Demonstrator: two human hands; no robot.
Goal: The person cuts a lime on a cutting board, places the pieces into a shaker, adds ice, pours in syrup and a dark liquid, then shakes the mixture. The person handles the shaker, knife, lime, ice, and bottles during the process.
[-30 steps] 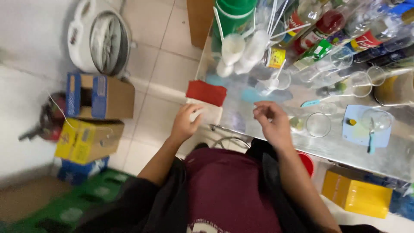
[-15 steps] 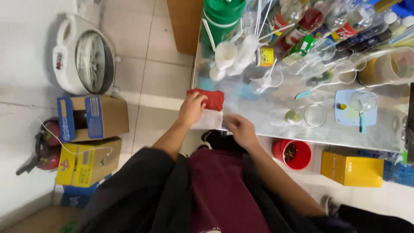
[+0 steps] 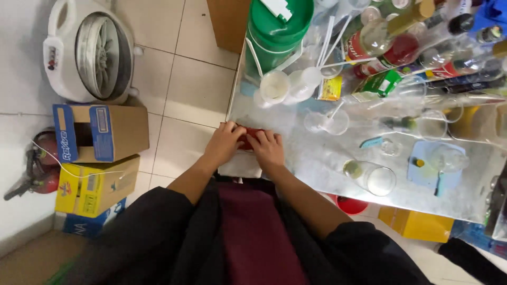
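Both hands on a red packet at the table edge

At mid-frame our left hand (image 3: 224, 145) and right hand (image 3: 268, 150) press together, fingers gripping the red packet (image 3: 248, 138) lying over a white cloth (image 3: 240, 166) on the glass table (image 3: 327, 163), below the green bucket (image 3: 277, 31).
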